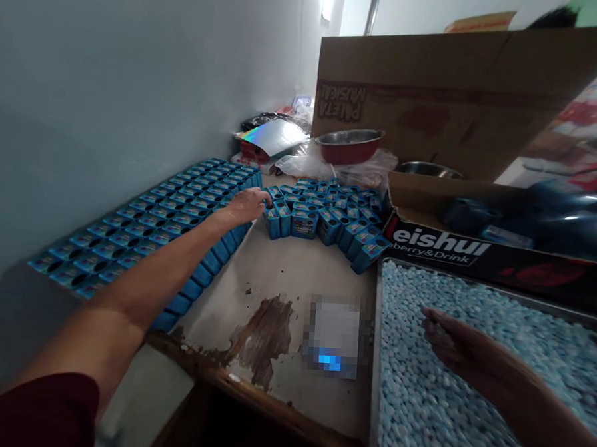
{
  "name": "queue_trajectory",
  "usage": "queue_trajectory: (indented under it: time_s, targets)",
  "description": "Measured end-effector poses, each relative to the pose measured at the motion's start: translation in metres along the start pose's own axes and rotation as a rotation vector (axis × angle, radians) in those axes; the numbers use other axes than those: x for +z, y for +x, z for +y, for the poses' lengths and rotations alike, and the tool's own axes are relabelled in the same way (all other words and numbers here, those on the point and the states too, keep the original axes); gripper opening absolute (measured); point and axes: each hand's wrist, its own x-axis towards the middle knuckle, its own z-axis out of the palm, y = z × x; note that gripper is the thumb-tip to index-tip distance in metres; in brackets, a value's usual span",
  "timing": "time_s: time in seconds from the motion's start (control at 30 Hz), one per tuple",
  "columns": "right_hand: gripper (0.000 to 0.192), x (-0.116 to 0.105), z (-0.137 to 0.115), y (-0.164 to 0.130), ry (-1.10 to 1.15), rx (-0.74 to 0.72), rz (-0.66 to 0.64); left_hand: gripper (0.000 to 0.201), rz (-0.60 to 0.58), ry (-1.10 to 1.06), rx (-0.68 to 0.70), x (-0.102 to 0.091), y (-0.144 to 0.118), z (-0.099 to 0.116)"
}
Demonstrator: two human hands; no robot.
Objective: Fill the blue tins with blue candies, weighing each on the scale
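My left hand [247, 204] reaches far out over the table, its fingertips touching a small blue box [272, 221] at the left end of a loose cluster of blue boxes [336, 215]. Whether it grips that box I cannot tell. A large neat block of the same blue boxes [148, 222] lies against the wall, just left of the hand. My right hand [455, 342] hovers low over a metal tray [374, 361] full of small pale blue and white candies [419, 403], fingers loosely curled, perhaps holding a few pieces.
A worn white tabletop [286, 276] with peeled patches has its wooden front edge near me. A black carton [442, 248] stands behind the tray, a tall cardboard sheet [435, 104] behind that. A red metal bowl [350, 146], plastic bags and shiny foil lie at the back.
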Motion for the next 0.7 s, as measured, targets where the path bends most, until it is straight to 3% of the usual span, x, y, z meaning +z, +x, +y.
queue_trajectory:
  time_s: [0.13,0.23,0.33,0.4,0.47,0.53,0.6,0.7]
  targets:
    - [0.025,0.011,-0.010,-0.014,0.294,0.221,-0.040,0.037,-0.091,0.017,-0.138,0.011,-0.001,0.028]
    - [0.022,0.017,-0.018,-0.022,0.490,0.297,0.005,0.042,-0.157,0.013,-0.218,0.014,-0.005,0.040]
    - [0.019,0.015,-0.025,-0.025,0.584,0.287,0.187,0.056,-0.082,0.038,-0.226,0.006,-0.024,0.046]
    - [0.022,0.010,-0.030,-0.027,0.614,0.242,0.305,0.047,0.008,0.065,-0.228,-0.007,-0.045,0.050]
    - [0.025,0.001,-0.034,-0.029,0.581,0.202,0.318,0.038,0.074,0.087,-0.198,-0.024,-0.071,0.057]
    - [0.026,-0.006,-0.035,-0.031,0.416,0.176,0.218,0.032,0.109,0.108,-0.077,-0.034,-0.097,0.073]
    - [0.023,-0.009,-0.034,-0.032,0.217,0.166,0.094,0.029,0.082,0.100,0.151,-0.033,-0.120,0.100]
    - [0.020,-0.002,-0.034,-0.034,-0.059,0.186,-0.075,0.020,-0.103,0.030,0.570,-0.012,-0.142,0.149]
